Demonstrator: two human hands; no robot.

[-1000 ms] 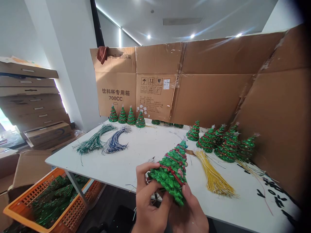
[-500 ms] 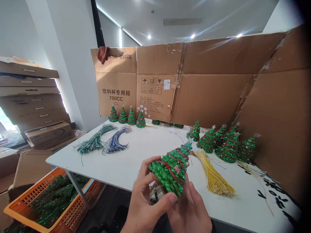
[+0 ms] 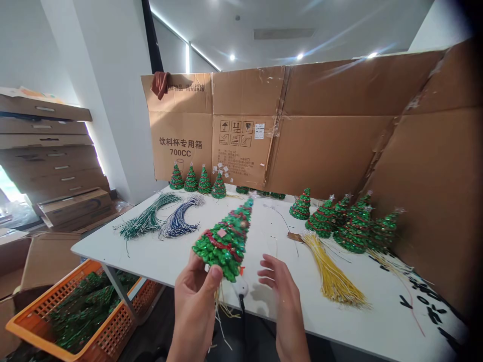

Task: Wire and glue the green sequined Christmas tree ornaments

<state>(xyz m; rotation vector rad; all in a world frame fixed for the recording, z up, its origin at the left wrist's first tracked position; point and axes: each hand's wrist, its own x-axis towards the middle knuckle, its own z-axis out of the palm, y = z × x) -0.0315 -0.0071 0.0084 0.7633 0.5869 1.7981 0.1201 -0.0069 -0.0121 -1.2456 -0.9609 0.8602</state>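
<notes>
Judging by its looks, the green tree (image 3: 226, 251) I am holding is mostly trimmed: it is already wearing a red garland (image 3: 220, 244) and a pink piece (image 3: 221, 233), while loose strands (image 3: 217, 297) are dangling below its base, suggesting that the underside is unfinished. Four decorated trees (image 3: 204, 181) are standing along the far edge of the surface (image 3: 377, 327). My tree is tilting above the near edge, its tip pointing toward the far one; my left fingers (image 3: 214, 279) are gripping its base, thumb in front. My right fingers (image 3: 274, 265) are hovering to its right, loosely spread, empty and apart from it.
</notes>
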